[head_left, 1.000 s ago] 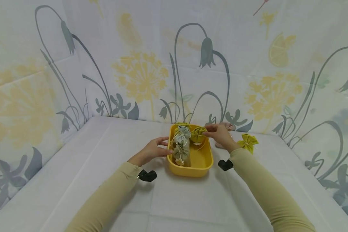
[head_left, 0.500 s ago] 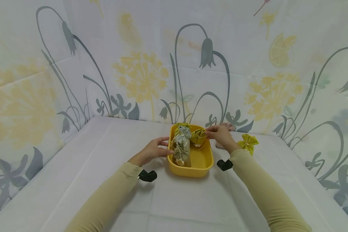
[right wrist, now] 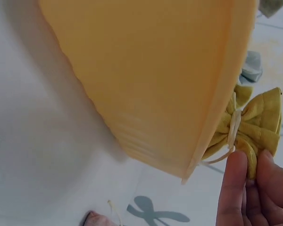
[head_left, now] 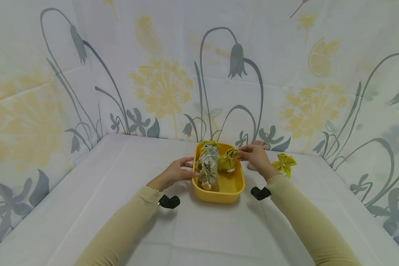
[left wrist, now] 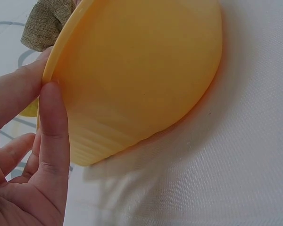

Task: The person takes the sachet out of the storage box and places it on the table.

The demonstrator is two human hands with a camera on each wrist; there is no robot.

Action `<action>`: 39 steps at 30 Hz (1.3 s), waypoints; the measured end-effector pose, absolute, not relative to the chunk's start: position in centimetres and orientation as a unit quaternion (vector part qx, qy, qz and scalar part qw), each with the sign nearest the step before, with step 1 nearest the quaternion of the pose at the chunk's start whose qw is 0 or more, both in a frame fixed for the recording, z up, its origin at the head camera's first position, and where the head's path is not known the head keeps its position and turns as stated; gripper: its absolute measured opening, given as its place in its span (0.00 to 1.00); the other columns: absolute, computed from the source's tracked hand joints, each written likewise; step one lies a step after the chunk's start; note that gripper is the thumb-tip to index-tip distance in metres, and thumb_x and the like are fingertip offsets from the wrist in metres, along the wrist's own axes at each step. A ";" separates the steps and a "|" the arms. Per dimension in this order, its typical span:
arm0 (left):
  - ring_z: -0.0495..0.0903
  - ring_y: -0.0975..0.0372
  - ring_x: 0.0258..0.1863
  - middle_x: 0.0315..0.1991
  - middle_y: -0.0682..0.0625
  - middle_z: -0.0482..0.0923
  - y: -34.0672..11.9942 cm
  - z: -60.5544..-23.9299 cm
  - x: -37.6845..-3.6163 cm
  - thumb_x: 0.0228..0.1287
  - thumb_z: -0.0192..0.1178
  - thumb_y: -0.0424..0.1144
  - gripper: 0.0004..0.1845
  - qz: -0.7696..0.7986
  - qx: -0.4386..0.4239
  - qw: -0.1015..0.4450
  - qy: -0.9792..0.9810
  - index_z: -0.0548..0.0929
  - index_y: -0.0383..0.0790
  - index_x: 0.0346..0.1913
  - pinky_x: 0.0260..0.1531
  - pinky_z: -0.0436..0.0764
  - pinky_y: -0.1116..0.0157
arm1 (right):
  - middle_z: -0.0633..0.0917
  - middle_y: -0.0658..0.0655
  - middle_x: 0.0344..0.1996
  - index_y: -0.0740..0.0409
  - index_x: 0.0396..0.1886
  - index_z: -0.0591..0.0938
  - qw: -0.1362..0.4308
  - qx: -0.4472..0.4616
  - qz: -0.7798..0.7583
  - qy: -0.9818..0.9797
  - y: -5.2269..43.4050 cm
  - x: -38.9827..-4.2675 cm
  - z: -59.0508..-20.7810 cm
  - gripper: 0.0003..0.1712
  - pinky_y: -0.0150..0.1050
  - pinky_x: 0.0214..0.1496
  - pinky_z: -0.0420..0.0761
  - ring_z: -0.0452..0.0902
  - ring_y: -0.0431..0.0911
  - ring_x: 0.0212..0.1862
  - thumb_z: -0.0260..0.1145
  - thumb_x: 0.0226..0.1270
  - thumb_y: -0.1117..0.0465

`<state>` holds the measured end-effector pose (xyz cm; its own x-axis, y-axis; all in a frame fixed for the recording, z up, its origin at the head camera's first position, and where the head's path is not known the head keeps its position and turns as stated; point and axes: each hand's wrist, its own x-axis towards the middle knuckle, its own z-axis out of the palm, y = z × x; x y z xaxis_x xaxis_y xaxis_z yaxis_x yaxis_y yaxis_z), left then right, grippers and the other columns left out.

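A yellow plastic tub (head_left: 216, 197) stands on the white cloth with several small tied cloth pouches in it. My left hand (head_left: 177, 170) pinches the tub's left rim between thumb and finger, as the left wrist view shows. With thumb and fingertips my right hand (head_left: 255, 157) pinches the gathered top of a yellow-green pouch (right wrist: 262, 120) at the tub's right side; in the head view the body of this pouch (head_left: 227, 162) hangs inside the tub. Along the left side lie a pale grey pouch (head_left: 210, 153), an olive-beige pouch (head_left: 207, 174) and, behind them, another yellow-green pouch (head_left: 208, 143).
Right of the tub, a yellow pouch (head_left: 284, 164) sits on the cloth near my right forearm. A pinkish pouch (head_left: 261, 144) lies behind my right hand, partly hidden. A flower-printed curtain (head_left: 219, 92) rises behind the table.
My right hand has shifted slightly right and down, and the yellow-green pouch in its fingers has turned and moved a little to the right. The left hand stays on the rim.
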<state>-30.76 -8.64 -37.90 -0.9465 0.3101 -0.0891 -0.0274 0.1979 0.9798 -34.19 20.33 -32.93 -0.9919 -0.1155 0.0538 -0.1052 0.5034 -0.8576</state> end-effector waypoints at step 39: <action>0.79 0.57 0.42 0.52 0.42 0.70 -8.6 -37.9 -30.6 0.51 0.71 0.36 0.41 0.626 0.080 0.136 0.763 0.64 0.42 0.68 0.41 0.82 0.62 | 0.81 0.53 0.36 0.75 0.45 0.77 -0.097 -0.111 -0.577 0.803 21.3 -26.4 -30.1 0.17 0.32 0.41 0.81 0.81 0.39 0.35 0.62 0.66 0.63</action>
